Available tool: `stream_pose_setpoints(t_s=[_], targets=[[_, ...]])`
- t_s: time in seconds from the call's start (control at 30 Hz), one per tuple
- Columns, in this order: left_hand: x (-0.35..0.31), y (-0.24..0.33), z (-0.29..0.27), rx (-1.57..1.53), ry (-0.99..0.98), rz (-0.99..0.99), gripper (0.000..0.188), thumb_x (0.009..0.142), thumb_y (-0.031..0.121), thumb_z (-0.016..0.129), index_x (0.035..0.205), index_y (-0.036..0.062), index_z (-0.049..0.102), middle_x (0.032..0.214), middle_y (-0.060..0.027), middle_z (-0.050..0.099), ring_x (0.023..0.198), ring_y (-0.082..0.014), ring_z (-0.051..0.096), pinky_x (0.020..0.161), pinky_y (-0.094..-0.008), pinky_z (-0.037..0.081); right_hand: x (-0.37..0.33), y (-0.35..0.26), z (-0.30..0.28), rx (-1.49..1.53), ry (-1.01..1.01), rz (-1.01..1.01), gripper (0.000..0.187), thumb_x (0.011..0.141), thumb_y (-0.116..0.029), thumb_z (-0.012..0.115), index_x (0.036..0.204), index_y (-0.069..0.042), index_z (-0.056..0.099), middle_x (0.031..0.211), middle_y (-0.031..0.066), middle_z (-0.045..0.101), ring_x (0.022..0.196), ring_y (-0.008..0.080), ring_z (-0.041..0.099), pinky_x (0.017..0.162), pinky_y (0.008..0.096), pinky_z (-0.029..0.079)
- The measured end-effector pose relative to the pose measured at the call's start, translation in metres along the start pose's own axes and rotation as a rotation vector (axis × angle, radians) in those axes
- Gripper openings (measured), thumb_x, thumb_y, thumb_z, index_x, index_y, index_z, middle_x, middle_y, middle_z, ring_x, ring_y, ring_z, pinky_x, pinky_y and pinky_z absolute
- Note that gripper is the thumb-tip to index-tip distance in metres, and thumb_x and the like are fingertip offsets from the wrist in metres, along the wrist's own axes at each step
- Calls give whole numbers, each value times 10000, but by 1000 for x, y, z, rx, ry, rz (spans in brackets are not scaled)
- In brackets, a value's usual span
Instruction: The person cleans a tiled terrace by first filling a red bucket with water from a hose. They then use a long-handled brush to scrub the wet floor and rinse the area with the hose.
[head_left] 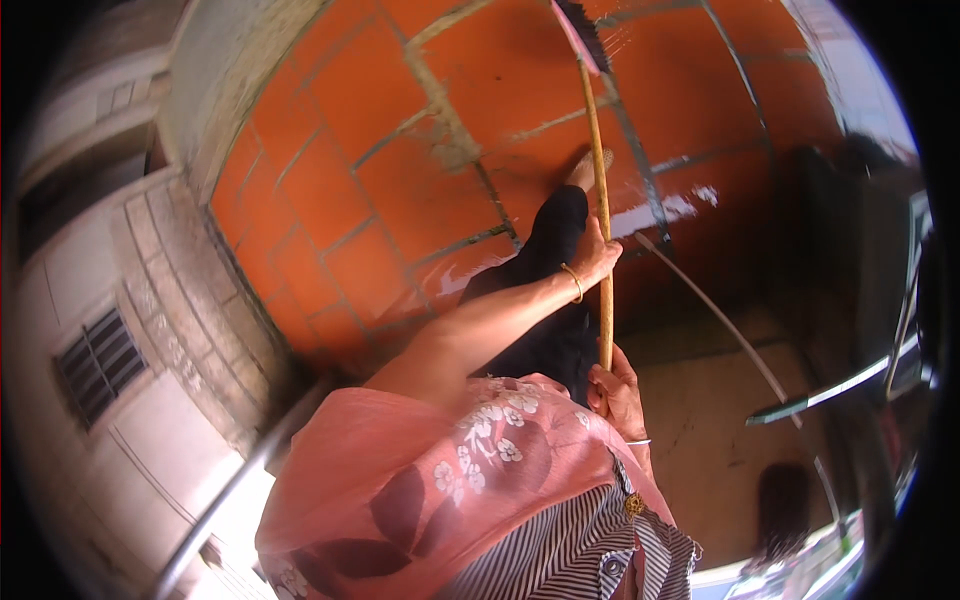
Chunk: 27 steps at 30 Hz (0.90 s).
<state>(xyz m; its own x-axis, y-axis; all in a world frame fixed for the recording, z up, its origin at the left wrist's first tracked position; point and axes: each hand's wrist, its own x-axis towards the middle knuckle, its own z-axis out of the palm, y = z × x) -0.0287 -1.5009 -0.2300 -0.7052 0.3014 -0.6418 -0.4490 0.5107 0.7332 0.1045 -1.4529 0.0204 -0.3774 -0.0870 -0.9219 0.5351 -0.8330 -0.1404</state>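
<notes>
A broom (604,190) with a long wooden handle runs away from my body, its pink head (572,35) and dark bristles (592,25) at the far edge of view on the orange tiled floor (400,190). My left hand (597,258), with a gold bracelet at the wrist, is closed round the middle of the handle. Nearer my body, my right hand (620,395), wearing a pale bangle, grips the handle's near end. The bristles' lower tips are partly cut off by the frame.
My foot (590,170) stands beside the handle. Shiny wet patches (640,215) lie on the tiles. A thin pole (720,320) slants at right near a dark bulky object (840,230). A pale wall (235,90) borders the floor at left. A metal rail (225,505) is at lower left.
</notes>
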Motion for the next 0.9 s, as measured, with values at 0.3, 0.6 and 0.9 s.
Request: stream_pose_setpoints(t_s=[0.3,0.6,0.9], targets=[[8,82,-114,-165,389,-333,316,669,109,598,919,21,425,682,-71,489,467,-171,475,357,-310,391,65,-95,46,-192,-321,327,257,889,-74,505,1138,-65,441,496,-34,296,306,79,272,284,228,211],[140,30,-71,-219,-147,-535,163,740,170,525,624,98,436,545,-33,421,433,-179,450,299,-315,315,106,-202,59,-114,-268,261,203,918,-96,457,1113,-46,481,521,-39,311,327,47,259,298,215,185],[209,210,151,164,-704,-268,561,769,74,511,1224,35,186,759,-139,502,611,-239,548,426,-347,486,59,-281,52,-154,335,-112,327,911,-95,440,1232,-52,394,530,-23,347,315,61,271,288,224,184]])
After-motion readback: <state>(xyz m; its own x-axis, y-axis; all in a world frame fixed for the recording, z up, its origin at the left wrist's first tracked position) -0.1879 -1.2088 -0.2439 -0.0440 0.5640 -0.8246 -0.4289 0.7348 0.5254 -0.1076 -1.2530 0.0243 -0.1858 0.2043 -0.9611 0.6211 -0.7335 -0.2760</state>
